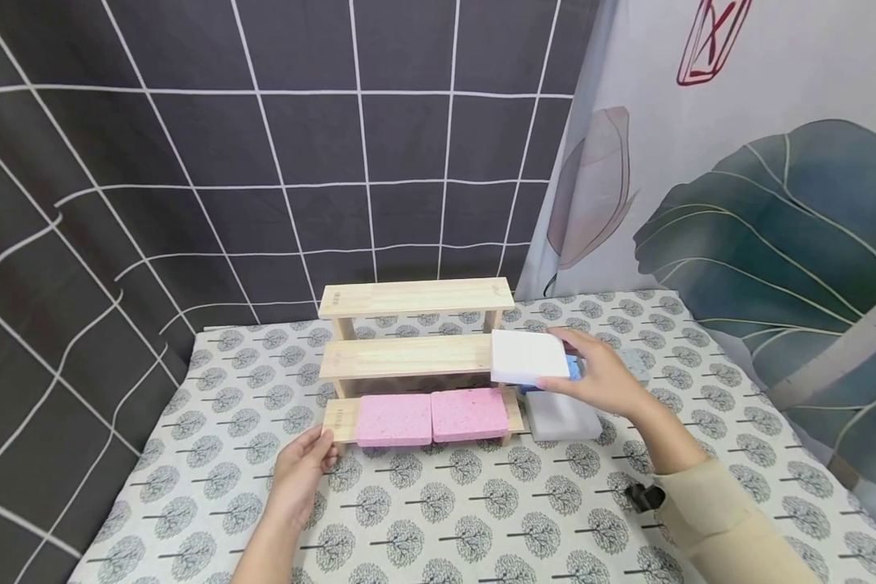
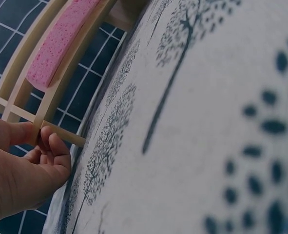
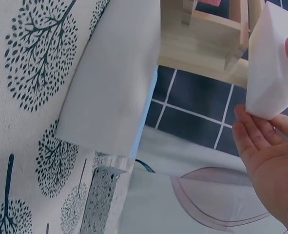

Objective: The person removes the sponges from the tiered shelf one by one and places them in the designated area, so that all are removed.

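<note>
The left hand (image 1: 299,472) pinches the near-left end of the lowest board of a three-tier wooden rack (image 1: 416,298), thumb against the board and fingers curled in beneath, probably to steady the light frame; the right hand (image 1: 602,379) holds a white foam block (image 1: 529,357) by its outer end, thumb and fingers on opposite edges, which seems to leave the inner end free beside the right end of the middle board; whether block and board touch, I cannot tell; to the right of the left hand, two pink sponges (image 1: 394,419) lie flat and side by side on the lowest board, apparently lined up along its length; below the right hand lies a second white block (image 1: 564,416), with a blue sponge (image 1: 573,367) partly hidden behind the fingers and a grey block (image 1: 635,364) beyond them; the rack is pale, smooth, straight-grained wood; the pink sponges are pitted and round-cornered, the held block fine-textured and crisp-edged, the grey one speckled with pores; under both hands spreads a tree-print tablecloth (image 1: 526,496).
</note>
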Demonstrator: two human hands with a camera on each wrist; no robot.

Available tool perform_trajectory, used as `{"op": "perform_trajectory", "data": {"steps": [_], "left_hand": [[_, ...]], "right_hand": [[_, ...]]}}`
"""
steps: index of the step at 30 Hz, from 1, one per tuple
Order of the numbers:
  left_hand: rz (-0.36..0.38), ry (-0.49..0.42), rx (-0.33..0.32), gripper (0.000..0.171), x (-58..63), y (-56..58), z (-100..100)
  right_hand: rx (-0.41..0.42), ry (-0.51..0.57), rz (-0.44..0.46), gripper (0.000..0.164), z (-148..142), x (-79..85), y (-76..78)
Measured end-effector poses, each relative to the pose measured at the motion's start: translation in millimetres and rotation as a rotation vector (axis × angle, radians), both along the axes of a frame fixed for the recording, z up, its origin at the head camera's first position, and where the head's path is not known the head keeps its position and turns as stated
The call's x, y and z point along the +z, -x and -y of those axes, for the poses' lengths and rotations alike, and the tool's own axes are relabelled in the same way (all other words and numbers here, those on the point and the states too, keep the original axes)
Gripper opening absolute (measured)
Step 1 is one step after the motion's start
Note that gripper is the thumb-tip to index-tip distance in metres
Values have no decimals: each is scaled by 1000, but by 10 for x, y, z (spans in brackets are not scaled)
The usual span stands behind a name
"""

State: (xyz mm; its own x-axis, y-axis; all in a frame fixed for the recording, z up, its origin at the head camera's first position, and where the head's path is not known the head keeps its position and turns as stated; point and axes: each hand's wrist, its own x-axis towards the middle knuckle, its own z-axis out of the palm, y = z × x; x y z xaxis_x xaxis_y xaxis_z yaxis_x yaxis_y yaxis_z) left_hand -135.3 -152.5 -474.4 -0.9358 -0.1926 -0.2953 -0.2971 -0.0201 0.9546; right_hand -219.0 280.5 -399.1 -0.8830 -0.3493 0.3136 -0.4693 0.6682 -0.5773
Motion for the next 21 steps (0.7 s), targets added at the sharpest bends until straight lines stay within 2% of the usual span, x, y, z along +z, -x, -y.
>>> {"op": "perform_trajectory", "data": {"steps": [21], "left_hand": [[-3,-5,2,48,0,-3,0]], "right_hand": [[-22,-23,51,87,-203,-5,-49]]}}
